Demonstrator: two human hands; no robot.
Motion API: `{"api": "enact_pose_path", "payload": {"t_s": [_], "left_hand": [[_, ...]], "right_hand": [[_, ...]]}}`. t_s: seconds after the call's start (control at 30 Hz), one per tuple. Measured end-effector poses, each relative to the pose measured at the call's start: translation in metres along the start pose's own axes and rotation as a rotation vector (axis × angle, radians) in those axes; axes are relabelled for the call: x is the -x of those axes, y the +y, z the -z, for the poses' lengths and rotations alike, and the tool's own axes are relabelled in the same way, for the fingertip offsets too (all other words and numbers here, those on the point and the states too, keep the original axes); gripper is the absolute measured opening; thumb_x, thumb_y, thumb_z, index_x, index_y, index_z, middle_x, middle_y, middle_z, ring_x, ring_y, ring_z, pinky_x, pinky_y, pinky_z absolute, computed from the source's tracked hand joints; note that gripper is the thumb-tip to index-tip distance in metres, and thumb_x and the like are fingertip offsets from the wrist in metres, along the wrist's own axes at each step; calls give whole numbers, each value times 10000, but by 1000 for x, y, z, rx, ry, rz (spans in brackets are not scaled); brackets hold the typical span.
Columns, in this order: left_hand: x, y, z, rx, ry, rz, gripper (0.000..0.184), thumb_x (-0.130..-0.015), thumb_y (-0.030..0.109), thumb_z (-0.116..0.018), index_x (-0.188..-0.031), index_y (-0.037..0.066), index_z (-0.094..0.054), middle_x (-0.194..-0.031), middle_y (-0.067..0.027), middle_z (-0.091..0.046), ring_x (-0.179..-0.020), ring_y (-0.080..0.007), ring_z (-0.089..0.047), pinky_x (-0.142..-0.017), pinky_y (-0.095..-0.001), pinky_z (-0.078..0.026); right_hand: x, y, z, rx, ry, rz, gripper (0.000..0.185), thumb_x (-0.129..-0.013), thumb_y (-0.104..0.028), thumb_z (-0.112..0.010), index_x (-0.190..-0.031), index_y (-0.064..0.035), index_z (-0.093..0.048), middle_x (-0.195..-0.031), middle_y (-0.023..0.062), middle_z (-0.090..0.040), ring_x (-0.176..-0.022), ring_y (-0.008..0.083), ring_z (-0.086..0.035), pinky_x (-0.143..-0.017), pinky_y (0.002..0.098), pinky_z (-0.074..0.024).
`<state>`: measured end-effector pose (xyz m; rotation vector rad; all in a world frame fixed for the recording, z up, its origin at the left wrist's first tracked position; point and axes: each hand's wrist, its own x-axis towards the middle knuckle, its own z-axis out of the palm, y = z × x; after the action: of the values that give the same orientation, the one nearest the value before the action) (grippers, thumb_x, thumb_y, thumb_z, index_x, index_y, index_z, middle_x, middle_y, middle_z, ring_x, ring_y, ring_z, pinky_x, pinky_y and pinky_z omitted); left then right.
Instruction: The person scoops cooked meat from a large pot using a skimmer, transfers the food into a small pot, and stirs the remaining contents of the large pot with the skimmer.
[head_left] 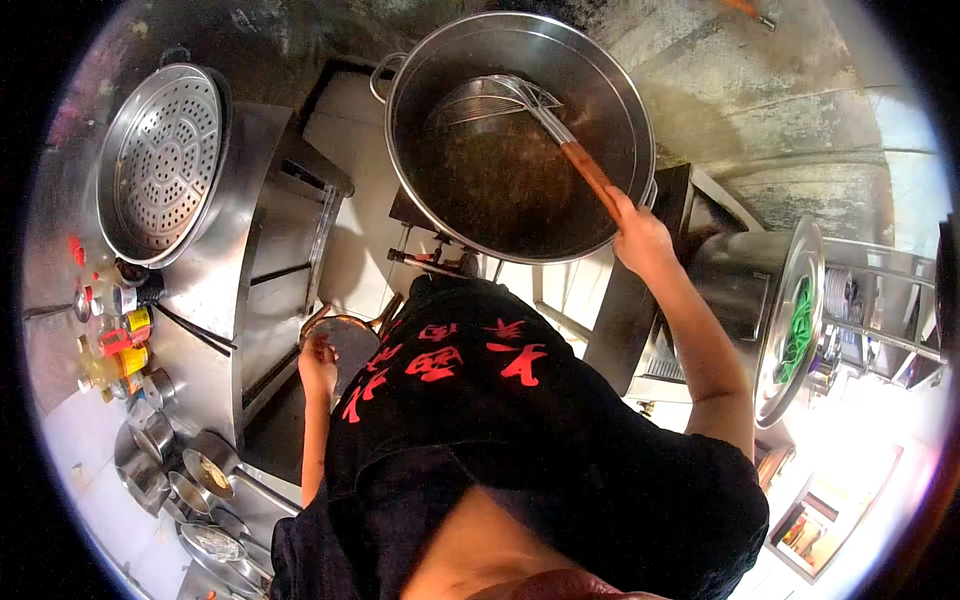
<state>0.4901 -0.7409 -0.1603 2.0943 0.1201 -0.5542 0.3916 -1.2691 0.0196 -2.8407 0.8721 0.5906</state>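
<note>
My right hand (638, 238) is closed around the wooden handle of a wire skimmer (592, 180). The skimmer's wire head reaches down into a large steel stockpot (640, 120), which holds dark, cloudy liquid. Down at my left side, my left hand (318, 368) has its fingers curled over the edge of a round, dark pan-like thing (352, 348) with a brownish rim. My apron hides part of that round thing, so I cannot tell exactly what it is.
To the left, a perforated steamer tray (165, 165) sits on a steel counter (225, 230). Several bottles (115, 345) and steel pans (150, 440) line the far left. Close on my right stands a tall steel pot (730, 285), its lid (772, 385) bearing green strands (796, 330).
</note>
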Motion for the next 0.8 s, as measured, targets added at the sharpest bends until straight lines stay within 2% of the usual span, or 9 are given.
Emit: {"api": "enact_pose_path", "payload": {"t_s": [0.13, 0.23, 0.27, 0.43, 0.57, 0.67, 0.8], "left_hand": [[-4, -15, -7, -77, -46, -28, 199, -844, 17, -428, -995, -11, -556, -712, -94, -595, -604, -150, -571, -591, -271, -459], [-9, -20, -12, 203, -38, 108, 207, -835, 9, -428, -996, -12, -556, -717, -97, -602, -608, -148, -574, -590, -271, -459], [-7, -22, -12, 22, -55, 19, 209, -827, 0, -427, -991, -11, -557, -704, -89, -595, -600, -142, -570, -581, -263, -456], [-2, -6, -2, -90, -61, 17, 204, -829, -12, -425, -987, -14, -554, -687, -70, -575, -584, -133, -556, -558, -253, -452], [0, -18, -3, -71, -20, 15, 216, -820, -25, -415, -980, -13, -559, -678, -64, -567, -570, -136, -548, -554, -258, -455], [-8, -56, -10, 85, -51, 42, 210, -820, -8, -412, -967, -16, -561, -671, -74, -568, -565, -147, -554, -559, -259, -461], [-4, -47, -12, -44, -69, 30, 193, -833, 22, -421, -960, -32, -556, -674, -84, -578, -574, -159, -563, -571, -268, -475]], "right_hand": [[-21, -5, -25, -1, 43, -7, 724, -745, -64, -589, -1365, -207, -243, -940, 223, -552, -825, 370, -596, -725, 435, -490], [-37, -18, -44, -10, 14, -25, 730, -740, -66, -596, -1365, -199, -244, -937, 229, -551, -819, 369, -596, -725, 433, -490], [-38, -19, -48, -23, 29, 10, 736, -733, -59, -600, -1364, -192, -245, -943, 236, -549, -817, 368, -596, -723, 430, -490], [-24, -11, -28, 17, -8, 59, 721, -736, -43, -593, -1358, -191, -258, -921, 234, -553, -801, 375, -594, -709, 429, -489], [-14, -6, -12, 21, -9, 44, 690, -740, -48, -573, -1348, -213, -288, -925, 222, -560, -803, 369, -600, -695, 431, -492], [-21, -12, -16, 38, 23, 31, 685, -739, -45, -572, -1343, -210, -296, -916, 226, -559, -790, 369, -602, -683, 426, -498], [-45, -10, -40, 75, 95, 44, 685, -741, -36, -568, -1347, -192, -290, -902, 227, -561, -796, 377, -609, -672, 426, -506]]}}
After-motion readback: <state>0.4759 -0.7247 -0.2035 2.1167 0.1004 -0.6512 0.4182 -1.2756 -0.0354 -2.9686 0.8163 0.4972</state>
